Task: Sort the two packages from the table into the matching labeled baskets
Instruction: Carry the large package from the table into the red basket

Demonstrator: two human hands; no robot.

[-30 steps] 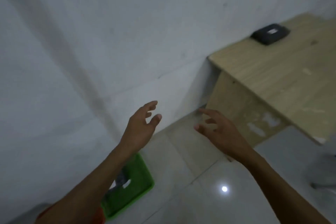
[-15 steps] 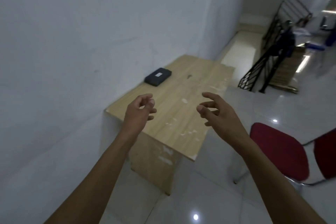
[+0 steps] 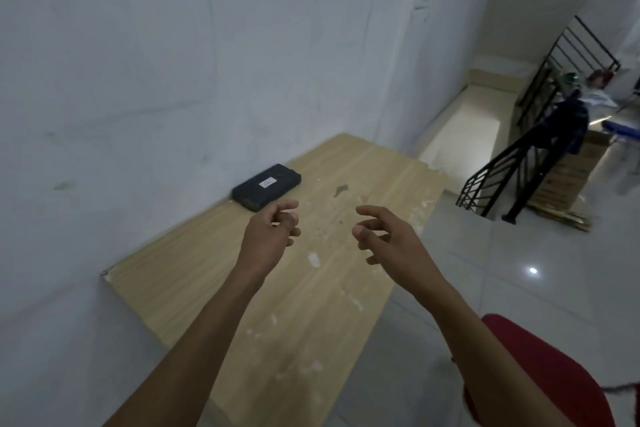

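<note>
A dark flat package (image 3: 266,186) with a small white label lies on the wooden table (image 3: 287,288), close to the wall. My left hand (image 3: 270,236) hovers over the table just in front of the package, fingers loosely curled and holding nothing. My right hand (image 3: 388,239) floats to the right of it, above the table, fingers spread and empty. No basket is in view.
A white wall runs along the table's left side. A red chair seat (image 3: 540,374) stands at the lower right on the glossy tiled floor. A black stair railing (image 3: 530,156) and stacked cardboard boxes (image 3: 571,180) stand beyond the table's far end.
The view has swung up and right from the floor and a green basket to the table. Both hands have come over the tabletop, closer to the dark package.
</note>
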